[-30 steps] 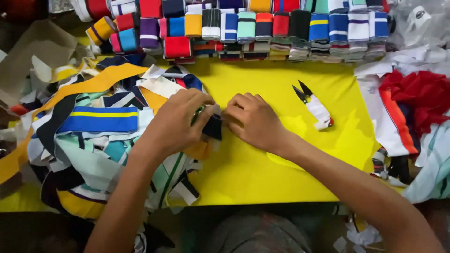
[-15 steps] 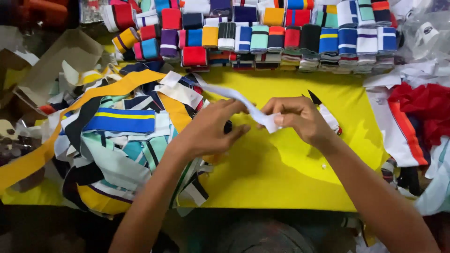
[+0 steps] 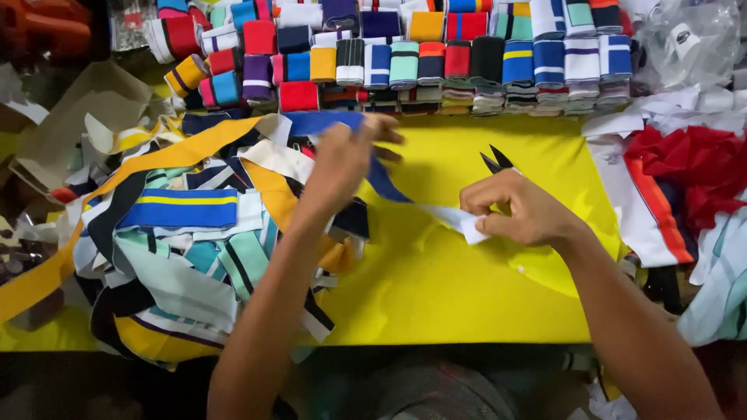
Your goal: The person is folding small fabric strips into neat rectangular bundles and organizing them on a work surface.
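Observation:
A long knitted fabric strip (image 3: 389, 183), blue along most of its length and white at one end, is stretched over the yellow cloth (image 3: 436, 288). My left hand (image 3: 342, 159) holds it up near the far edge of the cloth. My right hand (image 3: 517, 210) pinches the white end low over the cloth. Small black-bladed snips (image 3: 495, 161) lie just beyond my right hand, partly hidden by it.
A loose heap of coloured striped strips (image 3: 179, 233) covers the left side. Rows of folded striped strips (image 3: 436, 58) line the far edge. Red and white fabric pieces (image 3: 677, 179) lie at the right, a clear plastic bag (image 3: 689, 39) at the far right, cardboard (image 3: 74, 109) at the far left.
My hands were together at the cloth's middle on a small dark piece. They have drawn apart, the left going up and away, the right going right, pulling the strip out long.

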